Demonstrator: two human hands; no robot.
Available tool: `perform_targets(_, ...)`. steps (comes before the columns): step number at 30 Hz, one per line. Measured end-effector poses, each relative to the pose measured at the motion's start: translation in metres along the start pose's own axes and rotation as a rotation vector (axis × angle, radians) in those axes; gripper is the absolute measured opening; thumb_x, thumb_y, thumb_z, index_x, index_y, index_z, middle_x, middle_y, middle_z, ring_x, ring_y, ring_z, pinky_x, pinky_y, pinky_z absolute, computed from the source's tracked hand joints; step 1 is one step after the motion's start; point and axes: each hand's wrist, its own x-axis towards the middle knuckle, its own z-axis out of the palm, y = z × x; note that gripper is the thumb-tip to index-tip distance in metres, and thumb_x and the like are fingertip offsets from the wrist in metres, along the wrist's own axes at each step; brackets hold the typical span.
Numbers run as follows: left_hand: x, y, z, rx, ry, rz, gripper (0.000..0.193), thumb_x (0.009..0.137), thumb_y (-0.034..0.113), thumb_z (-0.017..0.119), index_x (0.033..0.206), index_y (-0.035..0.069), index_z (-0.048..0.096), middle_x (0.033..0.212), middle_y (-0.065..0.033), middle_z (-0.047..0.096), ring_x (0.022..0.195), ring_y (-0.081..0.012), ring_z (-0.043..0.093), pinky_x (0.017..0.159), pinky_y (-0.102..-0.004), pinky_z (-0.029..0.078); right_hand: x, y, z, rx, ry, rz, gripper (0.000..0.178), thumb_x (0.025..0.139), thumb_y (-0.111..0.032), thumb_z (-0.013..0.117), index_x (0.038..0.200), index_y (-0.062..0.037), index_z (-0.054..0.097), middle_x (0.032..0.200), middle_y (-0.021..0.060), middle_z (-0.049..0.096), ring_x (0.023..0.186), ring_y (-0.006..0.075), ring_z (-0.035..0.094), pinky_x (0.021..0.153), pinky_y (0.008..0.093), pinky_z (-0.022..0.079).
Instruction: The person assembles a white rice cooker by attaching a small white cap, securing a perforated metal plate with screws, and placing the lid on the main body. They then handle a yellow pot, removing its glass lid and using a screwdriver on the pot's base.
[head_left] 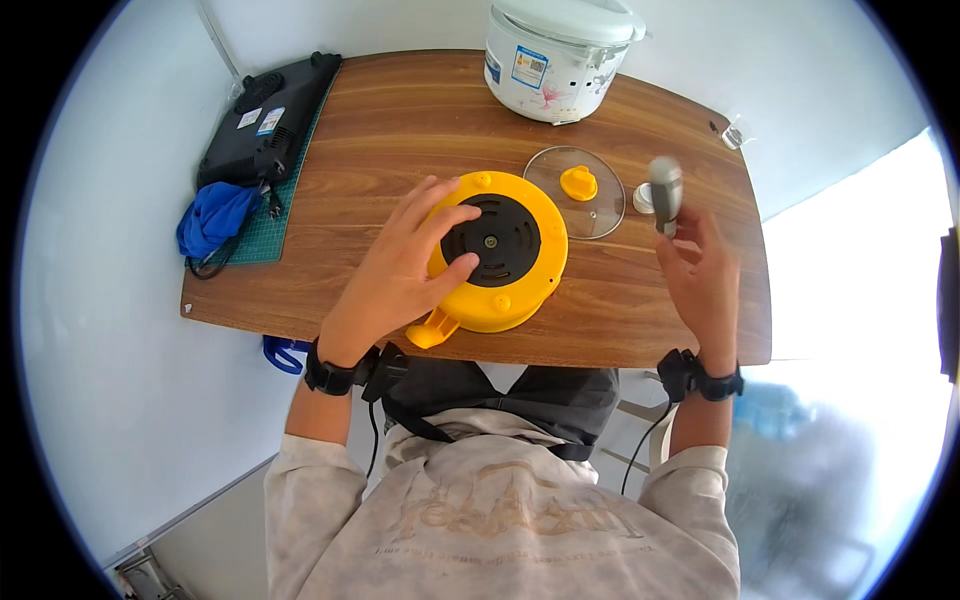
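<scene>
A yellow electric pot [545, 225] lies bottom up near the table's front edge, its black vented base [515, 250] facing me and its yellow handle [433, 330] pointing to the front left. My left hand [405, 250] rests across its left side, fingers spread, with the fingertips reaching over the black base. In my right hand [703, 270], raised at the right, the fingers close round a grey cylindrical tool [665, 190], blurred, its exact kind unclear. A glass lid [560, 210] with a yellow knob [578, 183] lies just behind the pot.
A small white round container [643, 199] stands beside the tool. At the back is a white rice cooker [560, 60]. A black flat appliance [270, 125] and a blue cloth-like bundle [215, 222] lie on a green mat [265, 240] at the left. A clear object [735, 135] sits at the right back edge.
</scene>
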Motion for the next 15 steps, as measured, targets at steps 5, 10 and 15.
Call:
perform_targets(5,0.008,0.005,0.002,-0.037,-0.023,0.058,0.042,0.091,0.027,0.069,0.128,0.01,0.06,0.153,-0.0099,0.043,0.149,-0.0303,0.03,0.121,-0.0441,0.028,0.023,-0.058,0.004,0.648,-0.147,-0.141,0.03,0.088,-0.004,0.069,0.115,0.0027,0.057,0.103,0.0116,0.072,0.102,0.0179,0.071,0.087,0.0334,0.06)
perform_targets(10,0.006,0.003,0.014,-0.062,0.033,0.072,0.044,0.09,0.028,0.07,0.127,0.008,0.059,0.151,-0.0093,0.045,0.149,-0.0297,0.029,0.121,-0.044,0.029,0.041,-0.09,0.032,0.574,-0.273,-0.215,0.032,0.086,-0.006,0.071,0.113,0.0019,0.056,0.1,0.0127,0.072,0.095,0.0211,0.073,0.084,0.0329,0.06)
perform_targets(15,0.006,0.002,0.02,-0.073,0.06,0.068,0.043,0.089,0.027,0.071,0.126,0.007,0.059,0.15,-0.0089,0.044,0.149,-0.0301,0.03,0.121,-0.0439,0.029,0.046,-0.091,0.053,0.463,-0.293,-0.236,0.036,0.087,-0.011,0.073,0.115,0.0023,0.055,0.099,0.0153,0.073,0.092,0.0239,0.074,0.081,0.0336,0.06)
